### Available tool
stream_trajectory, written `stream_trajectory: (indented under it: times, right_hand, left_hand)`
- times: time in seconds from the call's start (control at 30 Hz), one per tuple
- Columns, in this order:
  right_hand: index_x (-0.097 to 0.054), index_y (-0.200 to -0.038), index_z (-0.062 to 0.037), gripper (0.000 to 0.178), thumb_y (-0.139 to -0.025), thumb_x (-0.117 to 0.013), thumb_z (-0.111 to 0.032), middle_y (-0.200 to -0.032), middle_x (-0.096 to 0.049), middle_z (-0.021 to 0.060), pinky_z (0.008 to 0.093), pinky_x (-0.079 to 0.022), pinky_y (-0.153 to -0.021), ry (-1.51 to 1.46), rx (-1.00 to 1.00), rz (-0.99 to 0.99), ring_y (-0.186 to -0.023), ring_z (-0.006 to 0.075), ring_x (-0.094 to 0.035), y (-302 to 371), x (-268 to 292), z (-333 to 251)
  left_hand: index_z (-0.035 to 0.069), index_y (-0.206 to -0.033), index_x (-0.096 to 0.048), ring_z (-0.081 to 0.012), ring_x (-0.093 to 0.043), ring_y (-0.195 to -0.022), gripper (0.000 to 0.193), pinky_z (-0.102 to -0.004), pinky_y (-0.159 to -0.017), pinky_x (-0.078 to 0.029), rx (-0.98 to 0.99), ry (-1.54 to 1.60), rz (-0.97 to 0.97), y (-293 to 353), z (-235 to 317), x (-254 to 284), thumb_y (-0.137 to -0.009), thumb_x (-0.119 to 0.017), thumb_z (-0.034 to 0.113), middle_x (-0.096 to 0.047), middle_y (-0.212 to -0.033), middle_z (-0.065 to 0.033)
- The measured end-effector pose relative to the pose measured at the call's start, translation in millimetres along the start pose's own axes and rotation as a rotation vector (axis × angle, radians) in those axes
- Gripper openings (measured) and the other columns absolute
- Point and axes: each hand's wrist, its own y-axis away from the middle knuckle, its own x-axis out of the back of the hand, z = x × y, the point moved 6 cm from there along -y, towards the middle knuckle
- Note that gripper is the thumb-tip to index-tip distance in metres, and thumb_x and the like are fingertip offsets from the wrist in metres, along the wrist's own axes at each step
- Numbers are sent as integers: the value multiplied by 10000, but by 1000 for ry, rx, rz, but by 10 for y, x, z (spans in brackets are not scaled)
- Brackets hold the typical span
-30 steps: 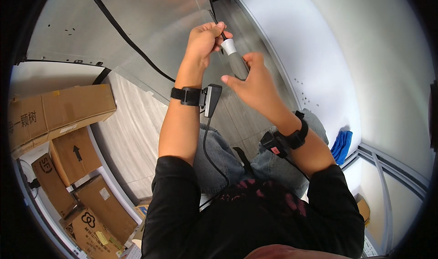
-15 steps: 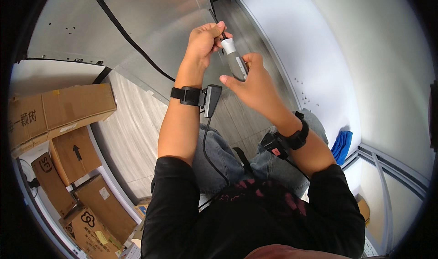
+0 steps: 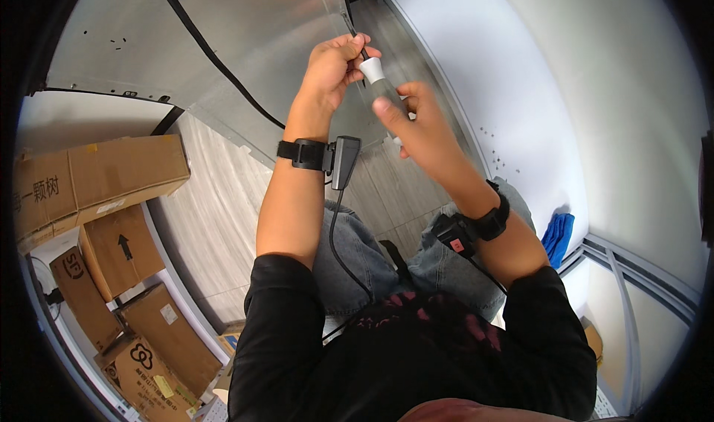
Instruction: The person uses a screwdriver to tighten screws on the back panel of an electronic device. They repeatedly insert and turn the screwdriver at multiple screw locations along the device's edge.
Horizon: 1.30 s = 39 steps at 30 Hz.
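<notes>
- grey-handled screwdriver with white collar and thin dark shaft (image 3: 384,91) is up at the right edge of the flat silver metal panel (image 3: 275,43)
- left hand (image 3: 332,65) pinches the shaft
- right hand (image 3: 427,130) grips the handle
- tip's tiny, can't really tell if it touches the panel

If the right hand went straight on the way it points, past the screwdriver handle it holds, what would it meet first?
Probably the left hand, which holds the screwdriver shaft; the metal panel seems to lie beyond, though depth is unclear in this view.
</notes>
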Motion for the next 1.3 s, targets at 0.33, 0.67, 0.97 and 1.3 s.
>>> stream_trajectory:
  times: [0.33, 0.67, 0.97, 1.3]
  right_hand:
    - [-461, -1070, 39, 445, -837, -651, -289, -826, -564, 62, 212, -397, -427, -319, -334, -165, -526, 72, -494, 69, -11, -39]
    - [-466, -1039, 79, 514, -781, -729, -280, -855, -533, 103, 192, -415, -422, -227, -258, -111, -572, 91, -547, 85, -52, 18]
    - [-492, -1048, 20, 415, -898, -581, -357, -863, -564, 72, 266, -433, -505, -643, -422, -172, -570, 142, -557, 128, -139, 182]
    - [-470, -1029, -12, 366, -925, -537, -357, -858, -521, 67, 251, -383, -487, -726, -514, -91, -538, 129, -484, 107, -94, 140]
  left_hand:
    - [119, -1056, -562, -101, -570, -851, 190, -269, -768, -400, -96, -8, 95, -2, 44, 20, -897, -576, 222, -655, -995, -38]
    - [109, -1086, -548, -107, -543, -959, 278, -251, -851, -350, -260, -48, 61, -196, -42, 192, -844, -653, 197, -639, -1040, -29]
    - [-13, -1119, -509, -105, -555, -876, 441, -245, -834, -415, -351, -41, 68, -187, -19, 151, -789, -729, 179, -596, -906, -21]
    - [40, -1099, -553, -104, -562, -954, 326, -247, -900, -388, -345, -61, 106, -179, -28, 156, -821, -692, 142, -636, -982, -32]
